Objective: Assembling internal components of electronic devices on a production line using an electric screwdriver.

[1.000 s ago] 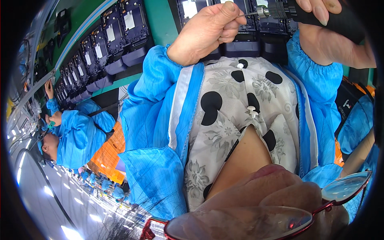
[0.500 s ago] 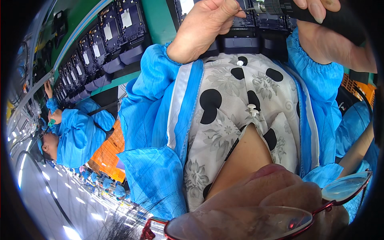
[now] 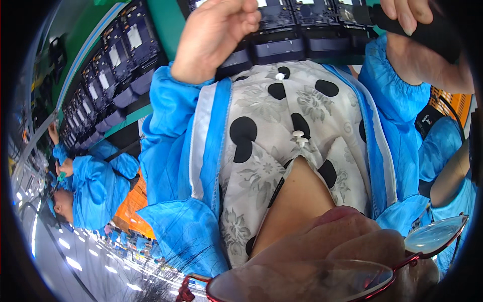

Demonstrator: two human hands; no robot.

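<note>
A black electric screwdriver [image 3: 437, 38] lies across my right hand [image 3: 420, 63], with my fingers wrapped round its body. Its metal nose is smeared by motion and points left over the row of dark housings. At the upper left of that row is my left hand [image 3: 214, 38], raised with its fingers curled in. Whatever its fingertips may hold cannot be made out. Below both hands stand several dark device housings [image 3: 279, 49] side by side, with circuit boards and pale labels on their flat parts. The top of the frame cuts them off.
Another line of similar housings [image 3: 126, 45] runs along the green bench on the left. A co-worker in a blue smock [image 3: 98, 183] works there beside an orange chair [image 3: 133, 206]. Close on the right are another person's blue sleeve and forearm [image 3: 450, 176].
My left hand has moved left, away from the screwdriver's tip, which its fingers were beside before. The screwdriver has shifted slightly right in my right hand's grip. The whole view has also shifted.
</note>
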